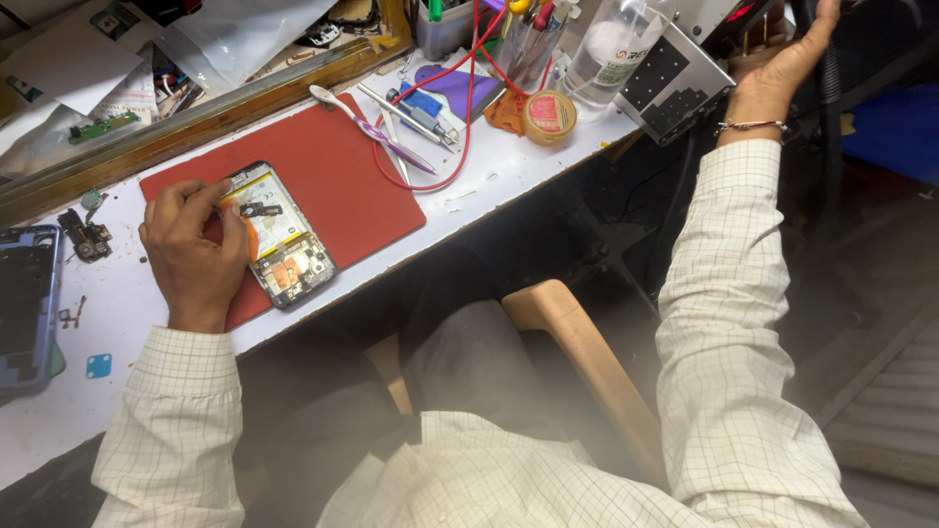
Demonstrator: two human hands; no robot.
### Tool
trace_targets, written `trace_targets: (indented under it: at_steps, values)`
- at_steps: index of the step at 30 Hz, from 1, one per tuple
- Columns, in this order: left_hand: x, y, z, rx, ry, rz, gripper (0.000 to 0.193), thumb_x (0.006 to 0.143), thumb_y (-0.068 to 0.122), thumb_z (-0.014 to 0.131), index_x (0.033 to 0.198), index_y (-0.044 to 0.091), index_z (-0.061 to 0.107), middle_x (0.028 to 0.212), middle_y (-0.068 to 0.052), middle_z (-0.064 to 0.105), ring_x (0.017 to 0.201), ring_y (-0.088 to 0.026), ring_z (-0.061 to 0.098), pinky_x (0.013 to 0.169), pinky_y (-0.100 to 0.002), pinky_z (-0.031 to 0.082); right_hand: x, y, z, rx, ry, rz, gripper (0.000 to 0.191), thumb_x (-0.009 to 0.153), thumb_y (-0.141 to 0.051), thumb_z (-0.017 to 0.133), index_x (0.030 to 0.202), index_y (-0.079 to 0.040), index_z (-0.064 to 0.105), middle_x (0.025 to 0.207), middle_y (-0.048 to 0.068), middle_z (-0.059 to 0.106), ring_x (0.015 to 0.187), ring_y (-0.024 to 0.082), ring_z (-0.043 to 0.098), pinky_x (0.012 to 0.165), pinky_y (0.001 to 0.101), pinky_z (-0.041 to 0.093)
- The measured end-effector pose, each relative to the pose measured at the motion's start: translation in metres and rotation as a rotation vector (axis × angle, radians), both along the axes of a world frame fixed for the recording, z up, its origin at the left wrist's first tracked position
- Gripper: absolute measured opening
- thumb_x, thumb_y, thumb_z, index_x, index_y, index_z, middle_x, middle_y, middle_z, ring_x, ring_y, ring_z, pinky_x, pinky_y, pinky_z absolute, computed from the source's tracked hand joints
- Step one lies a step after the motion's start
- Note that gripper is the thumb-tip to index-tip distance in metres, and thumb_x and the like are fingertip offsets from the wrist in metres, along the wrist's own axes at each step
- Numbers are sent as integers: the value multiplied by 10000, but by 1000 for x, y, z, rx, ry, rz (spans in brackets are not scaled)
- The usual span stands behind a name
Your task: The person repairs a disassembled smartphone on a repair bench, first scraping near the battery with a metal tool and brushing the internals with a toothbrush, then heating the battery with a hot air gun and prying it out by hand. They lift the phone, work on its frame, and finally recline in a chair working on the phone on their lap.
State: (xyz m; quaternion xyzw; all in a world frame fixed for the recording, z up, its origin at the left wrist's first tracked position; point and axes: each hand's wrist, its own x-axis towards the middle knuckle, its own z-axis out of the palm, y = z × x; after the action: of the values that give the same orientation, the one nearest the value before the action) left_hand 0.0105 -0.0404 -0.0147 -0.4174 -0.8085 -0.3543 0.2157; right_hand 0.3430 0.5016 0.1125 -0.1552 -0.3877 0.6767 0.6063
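My left hand (pixel 191 249) rests on the opened black smartphone with its back cover off (pixel 279 238), which lies on the flat red rubber mat (pixel 342 181) on the white surface (pixel 117 293). My fingers (pixel 210 196) curl loosely, tips pressing the phone's upper edge beside a small orange pick (pixel 252 240); I judge steady downward pressure matters most, so the board cannot slide. Beyond my fingertips lie thin metal tweezers (pixel 401 112) and a looping red wire (pixel 460 117). Far right, my right hand (pixel 778 64) reaches up onto a dark cable by a grey perforated metal box (pixel 675 83); whether those fingers are closed I cannot tell.
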Motion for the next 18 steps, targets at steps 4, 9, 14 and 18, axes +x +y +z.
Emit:
trace_targets:
  at_steps: [4, 9, 14, 18]
  values:
    - [2, -1, 2, -14, 11, 7, 213, 980, 59, 733, 1188, 94, 768, 1166, -50, 651, 1095, -229, 592, 1046, -404, 440, 1, -8, -8, 97, 8, 59, 927, 746, -638, 778, 1437, -97, 477, 1425, 200, 505, 1336, 391, 540, 1129, 574, 502]
    - [4, 0, 4, -1, -8, 10, 213, 972, 66, 735, 1181, 88, 766, 1163, -57, 653, 1132, -248, 593, 1025, -403, 440, 1, -16, -17, 85, -138, -40, 948, 762, -728, 717, 1428, -74, 552, 1378, 207, 606, 1269, 348, 614, 1055, 521, 534]
    - [4, 1, 6, 18, -16, -1, 216, 968, 66, 737, 1181, 83, 764, 1156, -65, 653, 1130, -252, 596, 1028, -407, 446, 6, -16, -29, 31, -131, 2, 864, 812, -727, 668, 1335, -41, 639, 1262, 190, 621, 1137, 314, 608, 1051, 479, 502]
    - [5, 1, 6, 27, -13, 0, 208, 968, 66, 743, 1175, 82, 765, 1152, -67, 655, 1128, -254, 600, 1028, -412, 452, 16, -17, -33, -71, -161, -23, 744, 914, -661, 703, 1197, 27, 685, 1157, 191, 681, 1155, 326, 648, 1124, 475, 502]
